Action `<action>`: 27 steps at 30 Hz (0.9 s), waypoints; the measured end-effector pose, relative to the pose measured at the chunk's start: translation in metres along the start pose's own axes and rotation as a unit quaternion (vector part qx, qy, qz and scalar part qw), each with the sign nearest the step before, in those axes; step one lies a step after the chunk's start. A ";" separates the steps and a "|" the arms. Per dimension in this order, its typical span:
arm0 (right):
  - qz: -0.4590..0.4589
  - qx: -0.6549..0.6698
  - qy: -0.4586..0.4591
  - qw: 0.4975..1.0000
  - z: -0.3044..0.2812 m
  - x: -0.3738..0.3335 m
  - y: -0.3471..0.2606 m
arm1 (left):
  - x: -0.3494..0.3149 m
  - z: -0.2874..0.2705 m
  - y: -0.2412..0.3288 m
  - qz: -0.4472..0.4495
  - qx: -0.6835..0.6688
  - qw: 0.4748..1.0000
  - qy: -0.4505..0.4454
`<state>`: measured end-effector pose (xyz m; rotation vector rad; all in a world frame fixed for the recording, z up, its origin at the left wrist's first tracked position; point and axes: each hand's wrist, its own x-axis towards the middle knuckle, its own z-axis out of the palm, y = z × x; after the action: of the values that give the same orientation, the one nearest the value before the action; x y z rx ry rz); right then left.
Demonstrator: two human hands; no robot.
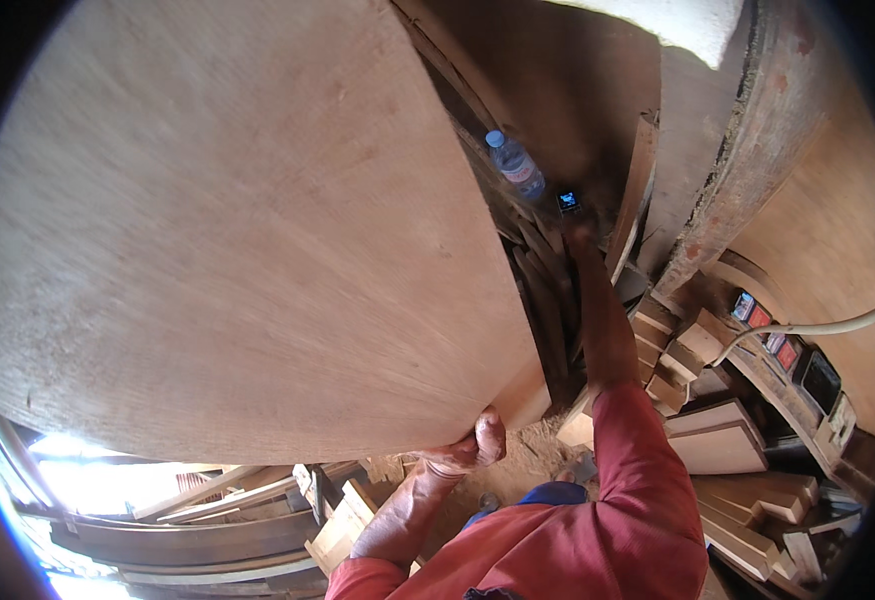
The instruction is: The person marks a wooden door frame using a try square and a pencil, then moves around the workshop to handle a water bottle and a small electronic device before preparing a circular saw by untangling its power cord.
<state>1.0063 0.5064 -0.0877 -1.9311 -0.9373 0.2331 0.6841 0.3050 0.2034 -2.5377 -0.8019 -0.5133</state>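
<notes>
A large pale wooden sheet (257, 230) fills the left and upper left of the frame, its straight right edge slanting from the top centre down to a corner just below the middle. The left hand (464, 452) is at that lower corner, at the bottom centre, with the thumb bent over the face and the fingers hidden beneath, so it clasps the edge between them. The right hand (579, 238) is right of centre in the upper half, at the end of an outstretched arm, in shadow beside a small device (568, 203) with a lit screen; whether its fingers are spread or closed on the device cannot be told. Just left of the device, a clear bottle (517, 167) with a blue cap lies tilted by the sheet's edge. A thick rough-edged plank (747, 150) slants across the upper right. Below it, right of the arm, are stacked wood blocks (669, 360), with a pale cable (817, 328) curving in from the far right. More wooden strips (222, 500) lie at the lower left.
</notes>
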 end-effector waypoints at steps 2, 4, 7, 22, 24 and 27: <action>-0.002 0.066 0.049 0.997 0.004 -0.010 0.002 | -0.014 0.006 0.003 -0.083 -0.105 0.989 -0.055; -0.034 0.099 0.107 0.989 0.008 -0.022 0.003 | -0.030 0.014 0.004 -0.223 -0.280 0.932 -0.056; -0.079 0.050 0.205 0.974 0.014 -0.039 -0.003 | -0.045 0.021 -0.004 0.015 0.067 0.993 -0.097; -0.097 -0.090 0.053 0.990 -0.030 -0.046 -0.071 | 0.028 -0.011 0.006 -0.137 -0.322 0.932 0.096; -0.118 -0.066 0.088 0.987 -0.065 -0.018 -0.133 | 0.046 -0.007 0.005 -0.035 -0.189 0.954 0.231; -0.076 -0.063 0.022 0.995 -0.074 0.026 -0.205 | 0.062 -0.027 0.010 -0.114 -0.214 0.951 0.192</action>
<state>0.9570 0.5284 0.1250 -1.9606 -1.0853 0.0434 0.7315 0.3123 0.2522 -2.5923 -0.9142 -1.3404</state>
